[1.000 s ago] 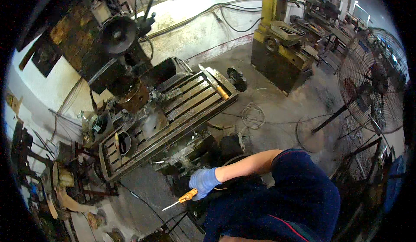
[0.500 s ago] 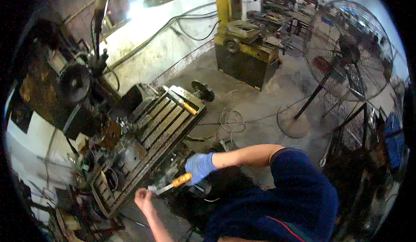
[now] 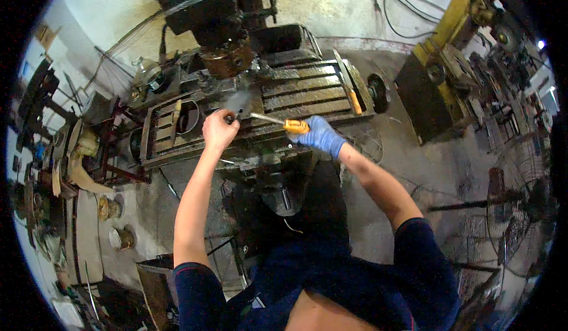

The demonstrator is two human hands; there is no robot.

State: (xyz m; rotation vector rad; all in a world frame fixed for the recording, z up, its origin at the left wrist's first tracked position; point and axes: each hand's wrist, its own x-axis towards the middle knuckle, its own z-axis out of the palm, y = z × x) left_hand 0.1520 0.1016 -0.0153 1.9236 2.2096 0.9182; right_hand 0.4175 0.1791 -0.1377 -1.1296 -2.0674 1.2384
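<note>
My bare left hand point(image 3: 219, 132) is over the near edge of a slotted machine table point(image 3: 305, 88). Its fingers are closed on a small dark metal piece point(image 3: 231, 118), mostly hidden by them. In a blue glove, my right hand point(image 3: 321, 137) grips the yellow handle of a hand tool point(image 3: 296, 126). The tool's narrow metal shaft points left at the small piece, with a little gap between them. Left of my left hand, a round pan point(image 3: 195, 128) of dark liquid sits on the table beside a yellow-handled brush point(image 3: 177, 113).
A long blade with a yellow handle point(image 3: 355, 101) lies across the table's right end. The machine's head point(image 3: 228, 60) hangs above the table's middle. A yellow and black machine point(image 3: 423, 103) stands at the right, a large fan point(image 3: 506, 218) nearer. Buckets point(image 3: 121, 238) stand on the floor at left.
The view has swung left, so the slotted table now lies ahead. Both hands have come over its near edge. The tool shaft and the small piece now show apart.
</note>
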